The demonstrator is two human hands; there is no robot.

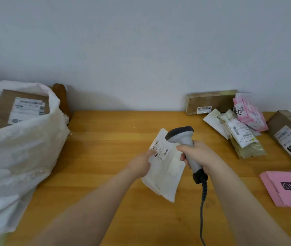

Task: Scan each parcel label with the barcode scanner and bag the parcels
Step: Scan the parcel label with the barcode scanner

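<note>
1. Head view, the parcel: a flat white mailer bag [166, 167] is held just right of the frame's centre, above the worktop [105, 157]. It is judged to be light, soft and limp. Its lower end is seen to hang down, so flopping is to be expected if only one corner is held. The plastic skin is judged to be rather slippery.
2. Head view, where hold is to be taken: the printed label [160, 150] lies on the upper part of the mailer bag. A hold on the left edge, beside the barcode and not over it, is judged best, so that the bars are kept flat and uncovered.
3. Head view, the left hand [141, 165]: it is closed in a pinch on the left edge of the mailer bag, with the thumb laid at the label's rim. The fingers underneath are hidden.
4. Head view, the right hand [199, 157]: it is wrapped fully round the grey handle of the barcode scanner [182, 137], whose dark head is held over the upper right part of the mailer bag. Whether the trigger is pressed cannot be told. A coiled cable [203, 201] is seen running to the lower edge of the frame.
5. Head view, the bagging: a white sack [16, 148] stands open at the left of the frame with a brown labelled box [25, 107] inside. More parcels [238, 132] are heaped at the upper right.
</note>
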